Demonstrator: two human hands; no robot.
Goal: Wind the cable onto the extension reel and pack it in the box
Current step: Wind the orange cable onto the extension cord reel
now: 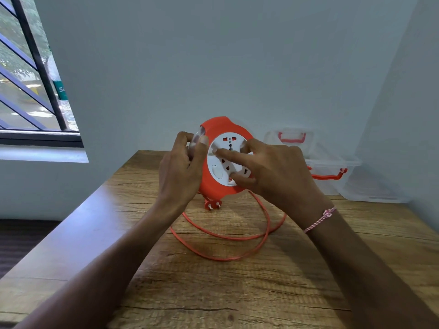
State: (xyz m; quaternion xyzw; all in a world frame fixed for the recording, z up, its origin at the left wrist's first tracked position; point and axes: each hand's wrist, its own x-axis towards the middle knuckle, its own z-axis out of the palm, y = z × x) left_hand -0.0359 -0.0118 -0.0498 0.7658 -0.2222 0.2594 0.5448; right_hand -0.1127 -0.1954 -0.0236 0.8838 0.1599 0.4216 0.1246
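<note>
A round orange extension reel (219,125) with a white socket face is held upright above the wooden table (237,293). My left hand (181,167) grips its left rim. My right hand (273,169) lies on the white face, fingers spread across the sockets. The orange cable (228,238) hangs from the reel's lower right and lies in two loose loops on the table. Its two-pin plug (212,205) sits just under the reel. A clear plastic box (332,167) with orange handles and latches stands open at the back right.
The table ends on the left, with dark floor below. Walls close it in at the back and right. A barred window (31,79) is at the far left.
</note>
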